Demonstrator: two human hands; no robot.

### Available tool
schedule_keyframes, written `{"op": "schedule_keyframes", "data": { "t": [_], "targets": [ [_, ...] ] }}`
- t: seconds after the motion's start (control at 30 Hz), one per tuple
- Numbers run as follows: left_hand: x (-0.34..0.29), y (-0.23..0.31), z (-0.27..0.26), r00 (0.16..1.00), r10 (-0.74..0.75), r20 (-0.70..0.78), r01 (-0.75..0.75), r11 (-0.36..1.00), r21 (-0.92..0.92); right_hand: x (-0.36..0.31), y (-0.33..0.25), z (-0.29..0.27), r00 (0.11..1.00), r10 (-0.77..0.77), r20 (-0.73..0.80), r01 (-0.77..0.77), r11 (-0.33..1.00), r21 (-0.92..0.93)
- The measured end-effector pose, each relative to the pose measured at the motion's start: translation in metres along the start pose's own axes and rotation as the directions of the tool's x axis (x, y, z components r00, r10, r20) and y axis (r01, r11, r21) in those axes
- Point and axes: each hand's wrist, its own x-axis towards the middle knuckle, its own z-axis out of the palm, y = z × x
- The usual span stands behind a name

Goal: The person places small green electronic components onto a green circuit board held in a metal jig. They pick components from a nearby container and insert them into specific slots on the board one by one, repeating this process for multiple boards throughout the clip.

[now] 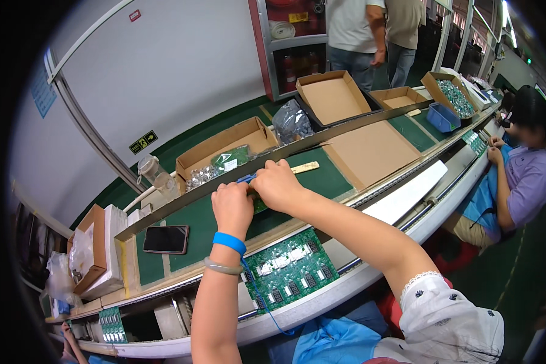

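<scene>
My left hand [232, 207] and my right hand [279, 185] meet over the green work surface, fingers curled and pressed together. A small blue piece [247, 178] shows between them, its kind hidden by the fingers. Below the fingers a bit of something green [259, 205] peeks out, mostly covered. A blue wrist strap [229, 243] with a thin cord and a pale bangle [222, 266] circle my left wrist. Nearer to me, a green circuit board panel [292, 271] with several white and black parts lies across the conveyor rails. Just past my right hand lies a yellowish strip [306, 167].
A phone [166, 239] lies left of my hands. Behind a low ledge stands a cardboard box [258, 130] with bagged parts, beside a clear bottle [156, 173]. Flat cardboard [373, 151] and a blue bin [443, 117] are farther right. A co-worker [528, 164] sits at right.
</scene>
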Motion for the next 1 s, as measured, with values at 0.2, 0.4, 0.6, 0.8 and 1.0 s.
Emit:
{"op": "schedule_keyframes", "data": {
  "t": [0.2,0.4,0.6,0.8,1.0],
  "targets": [
    [-0.001,-0.006,0.001,0.995,-0.01,-0.098,-0.001,0.993,-0.117,0.002,0.002,0.0,0.996,0.065,-0.063,-0.058,0.993,0.098],
    [0.003,-0.004,-0.002,0.995,-0.079,-0.068,0.059,0.965,-0.255,-0.001,0.007,-0.001,0.977,0.149,-0.154,-0.095,0.946,0.309],
    [0.005,-0.002,-0.005,0.989,-0.14,-0.037,0.117,0.925,-0.362,-0.017,0.008,-0.026,0.961,0.268,-0.072,-0.147,0.711,0.688],
    [0.003,-0.006,0.004,0.982,-0.184,-0.033,0.153,0.89,-0.429,-0.045,0.009,-0.042,0.956,0.29,0.035,-0.187,0.517,0.835],
    [0.004,-0.005,-0.001,0.973,-0.221,-0.072,0.159,0.857,-0.491,-0.068,0.012,-0.051,0.946,0.317,0.066,-0.193,0.387,0.902]
  ]
}}
